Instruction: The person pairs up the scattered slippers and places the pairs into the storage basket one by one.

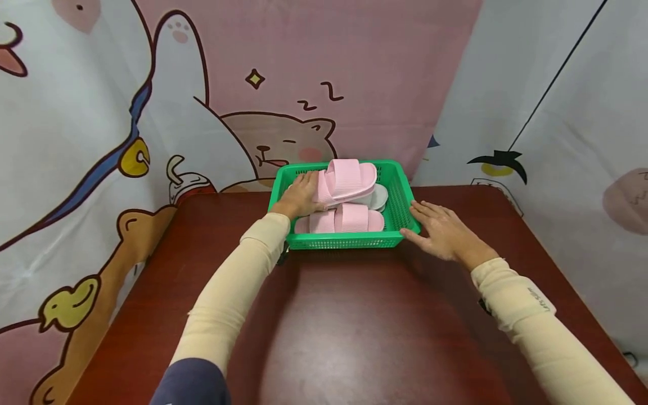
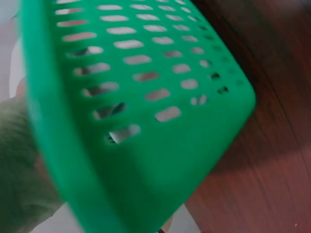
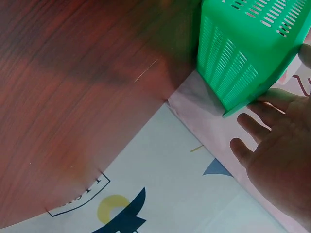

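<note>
A green plastic basket (image 1: 344,242) with slotted sides holds several slippers. On top lies a pink slipper (image 1: 346,180), tilted, with a wide ribbed strap. A second pink slipper (image 1: 351,218) lies along the front wall, and a white slipper (image 1: 379,197) shows behind it. My left hand (image 1: 298,197) reaches over the basket's left rim and grips the left end of the top slipper, thumb on the near side. In the left wrist view the basket wall hides most of that hand. My right hand (image 1: 437,228) is at the right rim, fingers spread, fingertips right at the edge.
The basket stands at the far edge of a dark red-brown wooden table (image 1: 324,326). Behind it hangs a pink and white cloth (image 1: 395,79) with cartoon animals, which also runs along both sides. Long cream sleeves cover both forearms.
</note>
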Motion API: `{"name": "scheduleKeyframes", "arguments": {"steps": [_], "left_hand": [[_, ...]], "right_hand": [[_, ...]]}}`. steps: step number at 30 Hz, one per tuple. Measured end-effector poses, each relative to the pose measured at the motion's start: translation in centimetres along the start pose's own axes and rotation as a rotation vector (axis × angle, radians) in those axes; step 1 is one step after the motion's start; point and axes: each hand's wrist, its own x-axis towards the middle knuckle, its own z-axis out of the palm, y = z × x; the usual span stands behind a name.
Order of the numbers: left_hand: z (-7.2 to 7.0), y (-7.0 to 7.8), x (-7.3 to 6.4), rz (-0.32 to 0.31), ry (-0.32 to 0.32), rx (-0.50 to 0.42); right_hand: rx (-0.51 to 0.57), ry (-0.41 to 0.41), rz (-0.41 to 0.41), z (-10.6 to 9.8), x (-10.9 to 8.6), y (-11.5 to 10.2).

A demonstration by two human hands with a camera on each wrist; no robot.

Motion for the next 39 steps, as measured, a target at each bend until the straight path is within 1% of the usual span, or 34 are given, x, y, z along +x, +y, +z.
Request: {"name": "scheduleKeyframes", "arguments": {"steps": [4, 7, 11, 14, 20, 22, 24, 27, 29, 33, 36, 39], "left_hand": [[0.6, 0.3, 0.5, 0.017, 0.034, 0.078], [1.0, 0.4, 0.8, -0.004, 0.035, 0.093], [1.2, 0.2, 0.9, -0.041, 0.023, 0.072], [1.1, 0.1, 0.8, -0.056, 0.014, 0.047], [1.3, -0.2, 1.0, -0.031, 0.022, 0.007], [1.4, -0.4, 1.2, -0.033, 0.006, -0.013], [1.5, -0.5, 1.3, -0.038, -0.022, -0.032], [1.4, -0.6, 1.7, -0.043, -0.051, -0.045], [1.2, -0.5, 1.8, -0.035, -0.052, -0.042], [0.6, -0.4, 1.4, -0.042, -0.040, -0.040], [0.7, -0.6, 1.1, -0.057, -0.062, -0.039], [0.8, -0.8, 1.1, -0.055, -0.079, -0.039]], "right_hand": [[0.013, 0.005, 0.012, 0.2, -0.3, 0.1], [0.024, 0.018, 0.016, 0.3, -0.3, 0.2], [0.031, 0.020, 0.012, 0.4, -0.1, 0.2], [0.030, 0.021, 0.008, 0.4, 0.0, 0.2], [0.042, 0.035, 0.023, 0.4, -0.3, 0.1], [0.049, 0.031, 0.031, 0.4, -0.4, 0.1], [0.050, 0.024, 0.041, 0.5, -0.5, 0.1], [0.066, 0.026, 0.052, 0.6, -0.6, 0.1], [0.073, 0.030, 0.058, 0.6, -0.6, 0.2], [0.099, 0.054, 0.054, 0.7, -0.4, 0.2], [0.117, 0.060, 0.054, 1.0, -0.3, 0.1], [0.127, 0.060, 0.066, 1.4, -0.5, 0.1]]}}
